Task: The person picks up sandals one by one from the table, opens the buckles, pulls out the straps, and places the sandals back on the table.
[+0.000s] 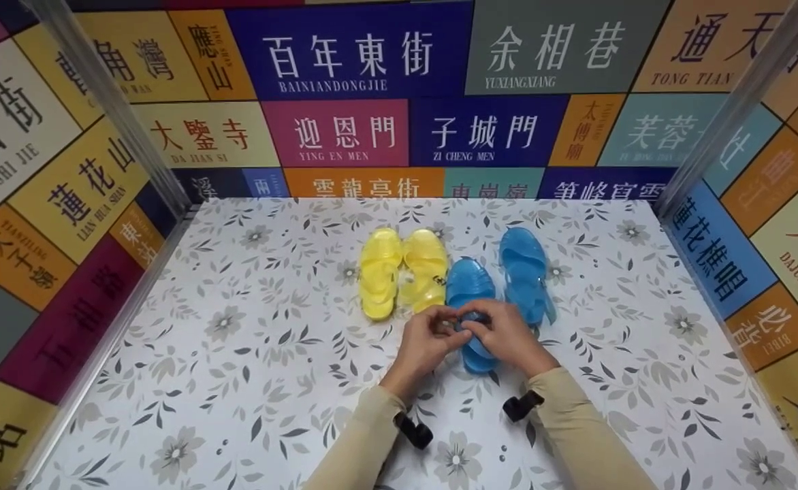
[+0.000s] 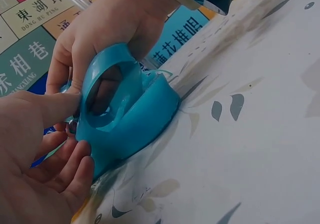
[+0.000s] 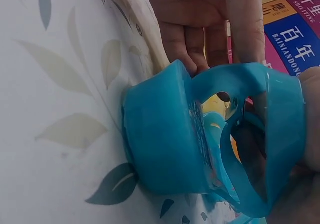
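A blue jelly sandal (image 1: 470, 280) lies toe away from me on the patterned surface. Both hands are at its ankle strap. My left hand (image 1: 427, 346) pinches the strap's left side, thumb against it in the left wrist view, the other fingers loosely bent. Opposite, my right hand (image 1: 510, 338) grips the strap between thumb and fingers. The raised strap (image 3: 285, 119) arches above the heel (image 3: 160, 134) in the right wrist view. Fingers partly cover the fastening, so its state is unclear. To the right lies the matching blue sandal (image 1: 523, 272), its strap end sticking out.
A pair of yellow sandals, the left one (image 1: 380, 272) and the right one (image 1: 425, 250), stands left of the blue pair. White floral covering (image 1: 235, 381) spreads under everything. Sign-covered panels (image 1: 344, 129) wall the back and both sides.
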### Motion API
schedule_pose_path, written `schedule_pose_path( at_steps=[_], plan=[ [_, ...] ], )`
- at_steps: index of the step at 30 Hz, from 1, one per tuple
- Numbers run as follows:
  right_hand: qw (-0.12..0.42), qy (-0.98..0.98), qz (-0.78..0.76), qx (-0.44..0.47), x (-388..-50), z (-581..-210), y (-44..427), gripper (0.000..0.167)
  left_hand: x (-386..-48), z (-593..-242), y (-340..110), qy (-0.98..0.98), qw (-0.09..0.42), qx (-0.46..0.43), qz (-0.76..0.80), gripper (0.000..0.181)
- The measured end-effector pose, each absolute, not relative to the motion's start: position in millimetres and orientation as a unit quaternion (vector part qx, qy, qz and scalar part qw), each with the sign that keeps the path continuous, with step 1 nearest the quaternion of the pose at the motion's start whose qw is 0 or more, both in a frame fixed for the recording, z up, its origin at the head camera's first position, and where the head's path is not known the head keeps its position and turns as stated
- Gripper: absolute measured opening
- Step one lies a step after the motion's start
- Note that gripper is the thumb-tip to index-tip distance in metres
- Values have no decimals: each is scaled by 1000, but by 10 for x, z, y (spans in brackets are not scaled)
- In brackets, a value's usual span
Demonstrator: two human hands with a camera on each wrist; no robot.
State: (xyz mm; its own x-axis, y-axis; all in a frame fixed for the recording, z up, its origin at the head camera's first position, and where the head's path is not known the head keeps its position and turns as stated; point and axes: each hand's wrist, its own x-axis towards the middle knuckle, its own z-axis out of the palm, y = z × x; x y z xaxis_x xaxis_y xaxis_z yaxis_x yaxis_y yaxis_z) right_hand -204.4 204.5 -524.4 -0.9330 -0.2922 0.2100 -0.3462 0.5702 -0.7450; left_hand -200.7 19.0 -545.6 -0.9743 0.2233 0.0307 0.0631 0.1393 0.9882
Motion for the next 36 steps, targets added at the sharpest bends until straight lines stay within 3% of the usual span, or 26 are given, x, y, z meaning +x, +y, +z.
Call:
schedule_pose_path(
  at_steps=[5, 17, 21, 26, 36],
  plan=[
    [26, -884, 426, 191, -2050, -5228, 2074, 33, -1994, -5460, 175, 763, 53, 88, 639, 46],
    [82, -898, 352, 250, -2063, -5119, 2142, 16, -1994, -5465, 137, 734, 20, 72, 675, 48],
    [102, -909, 314, 254, -2070, -5093, 2140, 15, -1999, -5465, 114, 742, 1, 80, 665, 39],
    [91, -915, 317, 231, -2053, -5104, 2127, 13, -1999, -5445, 95, 757, -6, 67, 650, 25],
    [62, -903, 370, 207, -2055, -5133, 2077, 11, -2016, -5433, 116, 758, -10, 73, 648, 26]
  ],
)
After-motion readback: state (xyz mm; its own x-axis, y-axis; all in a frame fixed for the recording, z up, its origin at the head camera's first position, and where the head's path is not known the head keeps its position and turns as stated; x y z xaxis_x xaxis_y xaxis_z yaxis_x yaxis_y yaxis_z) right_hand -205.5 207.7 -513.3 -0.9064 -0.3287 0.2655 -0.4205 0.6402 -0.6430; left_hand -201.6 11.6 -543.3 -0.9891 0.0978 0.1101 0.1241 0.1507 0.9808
